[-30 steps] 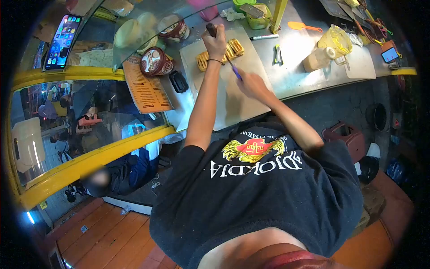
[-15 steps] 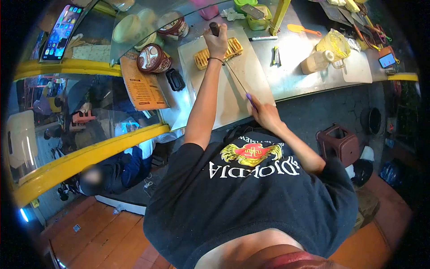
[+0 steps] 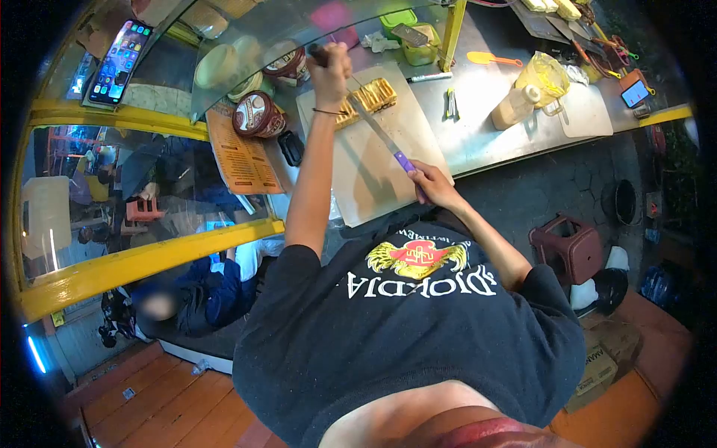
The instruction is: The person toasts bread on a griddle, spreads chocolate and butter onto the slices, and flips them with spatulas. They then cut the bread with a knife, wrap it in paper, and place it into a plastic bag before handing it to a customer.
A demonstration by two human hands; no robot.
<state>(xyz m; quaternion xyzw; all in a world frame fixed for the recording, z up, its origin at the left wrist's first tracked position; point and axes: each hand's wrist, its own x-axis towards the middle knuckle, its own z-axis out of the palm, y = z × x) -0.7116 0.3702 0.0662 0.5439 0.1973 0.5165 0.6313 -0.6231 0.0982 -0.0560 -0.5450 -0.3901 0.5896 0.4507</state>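
Note:
My right hand grips the purple handle of a long knife, whose blade slants up-left across the browned, grilled bread. Closed around the dark handle of a tool, my left hand is over the bread's left end; a thin metal piece shows beside the fingers, and the rest of the tool is hidden. Cut lines run across the bread, which lies on a pale cutting board. Part of its left side is covered by my left hand and wrist.
Brown-and-white tubs, a black case and an orange printed menu lie left of the board. To the right are a marker, an orange spatula, a bottle and a yellow-filled jug. A person sits at lower left.
My left hand has moved left with the dark-handled tool, uncovering more of the bread's middle. The knife has turned so its flat blade shows, and my right hand has shifted slightly down.

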